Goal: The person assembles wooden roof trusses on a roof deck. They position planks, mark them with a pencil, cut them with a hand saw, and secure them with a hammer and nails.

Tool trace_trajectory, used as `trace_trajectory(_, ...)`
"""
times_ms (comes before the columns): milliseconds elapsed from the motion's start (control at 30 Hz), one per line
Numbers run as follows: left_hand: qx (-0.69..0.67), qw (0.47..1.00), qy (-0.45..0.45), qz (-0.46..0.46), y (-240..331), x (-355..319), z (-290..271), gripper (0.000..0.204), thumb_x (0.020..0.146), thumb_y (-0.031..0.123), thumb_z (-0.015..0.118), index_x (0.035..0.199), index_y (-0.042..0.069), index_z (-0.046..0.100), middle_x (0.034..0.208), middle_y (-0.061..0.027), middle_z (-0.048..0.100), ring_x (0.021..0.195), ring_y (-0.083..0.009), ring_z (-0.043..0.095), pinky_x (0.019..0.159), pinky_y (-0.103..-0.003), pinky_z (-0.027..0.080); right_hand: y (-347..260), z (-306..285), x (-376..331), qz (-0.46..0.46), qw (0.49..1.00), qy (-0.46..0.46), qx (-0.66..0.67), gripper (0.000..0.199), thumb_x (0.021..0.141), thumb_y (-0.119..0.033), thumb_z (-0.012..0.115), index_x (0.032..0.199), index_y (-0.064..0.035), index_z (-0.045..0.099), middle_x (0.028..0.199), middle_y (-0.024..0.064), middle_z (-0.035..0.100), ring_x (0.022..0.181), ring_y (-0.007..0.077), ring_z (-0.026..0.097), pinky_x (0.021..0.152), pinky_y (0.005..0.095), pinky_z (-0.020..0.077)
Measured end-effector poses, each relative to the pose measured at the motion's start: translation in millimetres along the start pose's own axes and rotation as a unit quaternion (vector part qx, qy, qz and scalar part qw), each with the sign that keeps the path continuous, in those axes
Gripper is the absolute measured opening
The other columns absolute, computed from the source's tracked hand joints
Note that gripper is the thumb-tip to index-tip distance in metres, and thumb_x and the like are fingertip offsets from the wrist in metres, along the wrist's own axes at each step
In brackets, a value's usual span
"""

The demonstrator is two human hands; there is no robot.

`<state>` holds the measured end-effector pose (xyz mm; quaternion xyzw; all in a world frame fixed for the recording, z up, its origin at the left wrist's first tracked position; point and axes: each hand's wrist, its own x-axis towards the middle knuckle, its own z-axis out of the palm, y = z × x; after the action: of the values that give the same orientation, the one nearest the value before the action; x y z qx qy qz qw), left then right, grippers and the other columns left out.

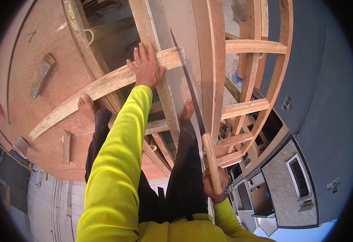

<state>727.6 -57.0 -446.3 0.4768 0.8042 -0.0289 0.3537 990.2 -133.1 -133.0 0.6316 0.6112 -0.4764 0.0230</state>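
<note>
The wooden beam (108, 84) lies across a straight timber (165, 93), its right end at the blade of a saw (194, 97). The left hand (147, 71) spreads flat over the beam near that end. Nearer the person than the beam, the right hand (216, 183) wraps around the saw's handle (211, 161).

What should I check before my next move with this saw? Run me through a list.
1. Right hand closed around the saw's wooden handle: ok.
2. Left hand flat on the curved timber: ok.
3. Left fingers apart from the saw blade: ok.
4. Left foot at the timber: ok, toes overlap its edge.
5. Blade touching the timber's right end: cannot tell.
</note>
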Motion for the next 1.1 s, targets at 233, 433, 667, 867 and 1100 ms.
trace_trajectory(233, 0.001, 1.0, -0.022, -0.014, 2.0, -10.0, 4.5, 0.104, 0.085, 0.036, 0.074, 0.16, 0.006, 0.009, 0.166, -0.022, 0.003, 0.153, -0.0429, 0.004, 0.113, -0.073, 0.006, 4.5, 62.3, 141.0, -0.025, 0.99, 0.026, 0.133, 0.009, 0.081, 0.0, 0.065, 0.086, 0.0012, 0.057, 0.067, 0.0142, 0.06, 0.055, 0.0226, 0.059, 0.055, 0.0339, 0.0479)
trace_trajectory(433, 0.01, 0.999, -0.029, -0.023, 1.0, -6.6, -5.6, 0.105, 0.084, 0.037, 0.075, 0.159, 0.004, 0.01, 0.166, -0.0232, 0.004, 0.153, -0.0434, 0.004, 0.113, -0.074, 0.007, -5.4, 7.4, 19.0, -0.008, 0.999, 0.014, 0.044, 0.012, 0.076, 0.004, 0.063, 0.088, 0.0049, 0.061, 0.076, 0.0218, 0.067, 0.069, 0.0313, 0.072, 0.067, 0.0345, 0.0568)
trace_trajectory(667, 0.012, 0.996, -0.083, -0.031, -8.7, -44.9, 18.0, 0.105, 0.083, 0.036, 0.074, 0.159, 0.003, 0.009, 0.166, -0.024, 0.004, 0.153, -0.0437, 0.003, 0.112, -0.074, 0.006, -9.4, 46.3, 102.6, 0.017, 0.991, -0.01, 0.129, 0.011, 0.079, 0.0, 0.066, 0.082, 0.0027, 0.055, 0.068, 0.0164, 0.059, 0.061, 0.027, 0.067, 0.06, 0.034, 0.0523)
trace_trajectory(867, 0.012, 1.0, 0.007, -0.005, 4.5, -1.3, 4.2, 0.103, 0.084, 0.035, 0.074, 0.159, 0.003, 0.01, 0.165, -0.0242, 0.006, 0.153, -0.042, 0.005, 0.112, -0.073, 0.009, 8.2, 22.9, 41.2, 0.001, 0.995, 0.022, 0.094, 0.011, 0.076, 0.003, 0.062, 0.087, 0.0029, 0.063, 0.075, 0.0168, 0.066, 0.059, 0.0235, 0.067, 0.056, 0.0325, 0.052)
trace_trajectory(1100, 0.032, 0.999, -0.005, -0.013, 4.8, 2.3, -7.9, 0.104, 0.085, 0.035, 0.073, 0.159, 0.001, 0.008, 0.165, -0.0256, 0.005, 0.153, -0.0432, 0.005, 0.113, -0.073, 0.009, 3.2, 32.4, 45.0, -0.016, 0.99, 0.034, 0.134, 0.015, 0.073, 0.0, 0.068, 0.085, -0.0009, 0.06, 0.072, 0.017, 0.06, 0.059, 0.0336, 0.063, 0.057, 0.0359, 0.0504)
